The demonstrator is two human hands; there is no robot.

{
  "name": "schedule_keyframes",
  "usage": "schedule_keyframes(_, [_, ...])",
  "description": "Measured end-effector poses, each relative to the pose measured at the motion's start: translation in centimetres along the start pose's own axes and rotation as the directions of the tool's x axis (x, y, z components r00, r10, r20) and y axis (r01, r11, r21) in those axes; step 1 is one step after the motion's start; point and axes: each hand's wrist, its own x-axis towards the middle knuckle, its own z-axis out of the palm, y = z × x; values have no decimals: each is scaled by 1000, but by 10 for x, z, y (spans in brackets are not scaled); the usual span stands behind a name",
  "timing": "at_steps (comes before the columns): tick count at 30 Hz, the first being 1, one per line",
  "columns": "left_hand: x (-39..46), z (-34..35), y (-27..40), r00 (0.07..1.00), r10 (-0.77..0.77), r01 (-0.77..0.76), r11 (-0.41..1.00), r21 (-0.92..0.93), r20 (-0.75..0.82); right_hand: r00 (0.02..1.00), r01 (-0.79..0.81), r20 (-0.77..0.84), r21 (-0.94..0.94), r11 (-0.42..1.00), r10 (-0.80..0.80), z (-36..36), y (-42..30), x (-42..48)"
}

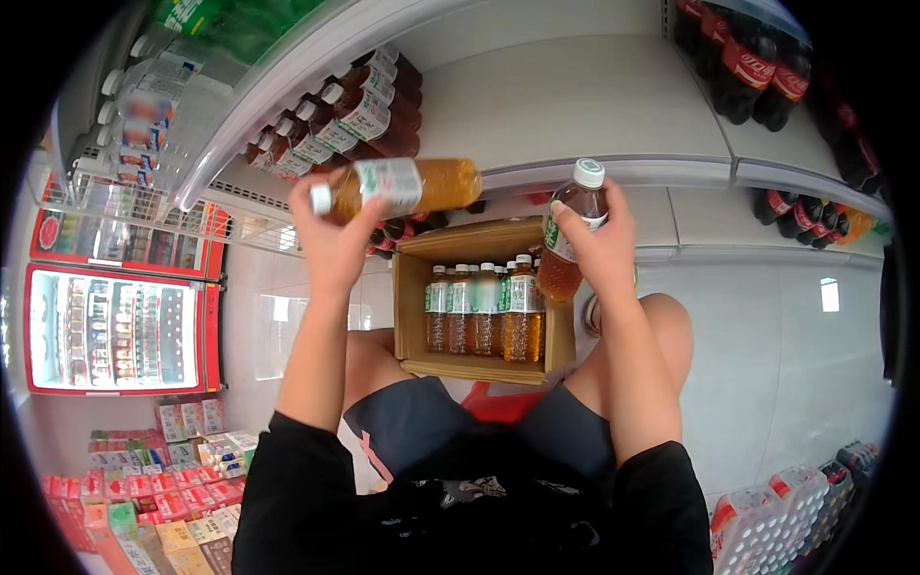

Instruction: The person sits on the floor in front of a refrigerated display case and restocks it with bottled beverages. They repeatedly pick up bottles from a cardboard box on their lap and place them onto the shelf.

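My left hand (334, 233) grips a bottle of amber drink (438, 183) near its white cap; the bottle lies sideways in front of a shelf edge, its cap to the left. In my right hand (607, 241) is a second bottle of darker amber drink (563, 269), nearly upright with its cap up, above the right side of a cardboard box. The open cardboard box (474, 371) stands between my knees and holds several similar bottles (460, 316) with white caps and white-green labels.
Bottles of dark tea-coloured drink (352, 118) fill the shelf's left part; cola bottles (751, 68) stand at its right. A wire rack (244, 223) juts out at left. Farther off are a lit red drinks cooler (212, 330), packaged goods (172, 496) and wrapped bottle packs (780, 510).
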Motion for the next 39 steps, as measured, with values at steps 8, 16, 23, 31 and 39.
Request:
schedule_keyframes(8, [98,85,0,990,17,-75,903,423,140,1000,-15,-14,45,999,16,-9,6,1])
schedule_keyframes(16, [210,123,-31,905,242,-421,627,655,350,1000,-16,-3,-35,999,16,-14,-12,-2])
schedule_keyframes(23, [300,117,-69,904,127,-416,472,777,407,998,-3,67,-49,999,6,-11,4,-5])
schedule_keyframes(31, [329,128,-80,943,83,-327,415,849,323,997,-13,74,-64,998,17,-13,5,-3])
schedule_keyframes(39, [334,132,-72,942,49,-335,84,939,331,997,27,68,-111,993,-20,-13,8,-6])
